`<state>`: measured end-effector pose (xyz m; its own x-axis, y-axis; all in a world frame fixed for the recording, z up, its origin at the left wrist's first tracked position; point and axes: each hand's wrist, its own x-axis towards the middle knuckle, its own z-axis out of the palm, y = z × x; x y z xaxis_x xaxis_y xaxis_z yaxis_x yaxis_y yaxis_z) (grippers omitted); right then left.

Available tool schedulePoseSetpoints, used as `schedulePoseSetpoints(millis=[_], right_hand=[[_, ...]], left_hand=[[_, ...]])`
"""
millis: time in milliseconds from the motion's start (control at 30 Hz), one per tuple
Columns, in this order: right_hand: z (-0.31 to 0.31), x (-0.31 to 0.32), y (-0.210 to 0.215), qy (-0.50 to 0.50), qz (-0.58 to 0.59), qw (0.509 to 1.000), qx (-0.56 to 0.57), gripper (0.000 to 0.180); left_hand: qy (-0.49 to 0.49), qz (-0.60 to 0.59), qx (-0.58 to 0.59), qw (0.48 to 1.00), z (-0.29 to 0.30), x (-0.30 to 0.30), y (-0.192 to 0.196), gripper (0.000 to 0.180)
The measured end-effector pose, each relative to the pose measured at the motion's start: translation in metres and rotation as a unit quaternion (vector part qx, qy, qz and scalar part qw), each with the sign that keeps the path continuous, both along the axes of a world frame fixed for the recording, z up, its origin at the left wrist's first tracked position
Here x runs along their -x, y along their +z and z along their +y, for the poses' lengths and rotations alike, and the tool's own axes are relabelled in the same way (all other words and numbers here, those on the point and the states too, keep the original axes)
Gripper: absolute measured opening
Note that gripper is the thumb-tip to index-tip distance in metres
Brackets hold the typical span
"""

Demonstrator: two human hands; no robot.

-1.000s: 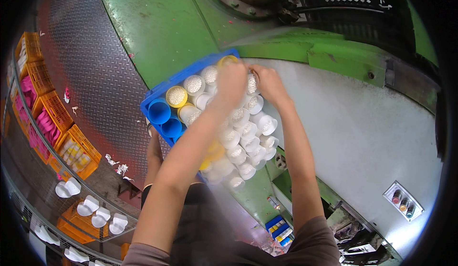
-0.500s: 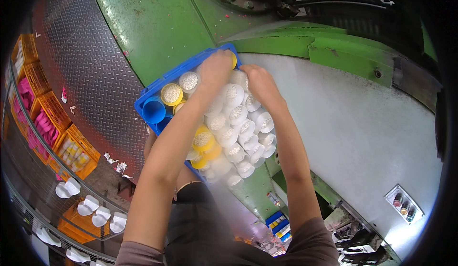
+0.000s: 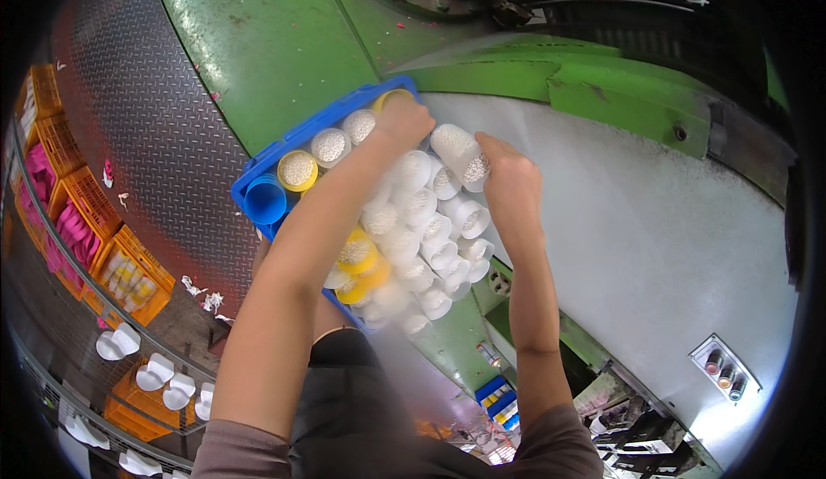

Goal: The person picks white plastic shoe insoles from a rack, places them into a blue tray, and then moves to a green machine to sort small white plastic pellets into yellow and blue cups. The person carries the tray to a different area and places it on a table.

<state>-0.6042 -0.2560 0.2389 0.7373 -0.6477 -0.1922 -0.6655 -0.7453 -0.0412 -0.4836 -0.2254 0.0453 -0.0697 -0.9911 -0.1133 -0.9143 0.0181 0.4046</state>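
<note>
A blue crate (image 3: pixel 258 166) is packed with cups of small white pellets, most of them frosted white and some yellow. My right hand (image 3: pixel 514 176) is closed round a translucent cup (image 3: pixel 456 149) of pellets, tipped so that its mouth points down and to the right, above the crate's right side. My left hand (image 3: pixel 406 123) is curled at the far right corner, beside a yellow cup (image 3: pixel 391 98); whatever its fingers hold is hidden. Blue cups (image 3: pixel 266 200) stand in the left corner, and my left forearm covers part of the crate.
To the right extends a grey metal surface (image 3: pixel 619 212) with a panel of round buttons (image 3: pixel 725 369). Green machine parts (image 3: pixel 637 105) lie beyond. Orange crates (image 3: pixel 133 273) with pink and white items line the left, past a wire rack holding white pieces (image 3: pixel 155 371).
My right hand has moved right and slightly down, bringing the translucent cup up and tilted from the crate's corner. My left hand has shifted slightly, and the view has moved a little.
</note>
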Motion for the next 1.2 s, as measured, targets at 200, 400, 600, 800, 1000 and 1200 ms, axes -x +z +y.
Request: schedulePoseSetpoints(millis=[200,400,600,800,1000,1200], right_hand=[[-0.002,0.009,0.016,-0.055,-0.092,0.993,-0.041,0.038],[-0.004,0.005,0.035,-0.095,-0.126,0.985,-0.066,0.026],[0.004,-0.021,0.054,-0.175,-0.097,0.963,-0.178,0.024],[0.012,-0.059,0.061,-0.078,-0.079,0.974,-0.198,0.028],[0.042,-0.091,0.057,-0.007,-0.157,0.947,-0.280,0.029],[0.056,-0.085,0.064,-0.039,-0.184,0.931,-0.313,0.028]], left_hand=[[0.076,0.118,0.027,0.990,-0.003,-0.013,0.029,0.010],[0.150,0.232,0.067,0.959,0.017,-0.038,0.088,0.008],[0.244,0.169,0.116,0.948,0.044,-0.046,0.124,0.005],[0.289,0.124,0.157,0.936,0.076,-0.063,0.132,0.005],[0.356,0.068,0.081,0.928,0.135,-0.097,0.134,0.010],[0.434,0.032,0.043,0.899,0.206,-0.133,0.140,0.010]])
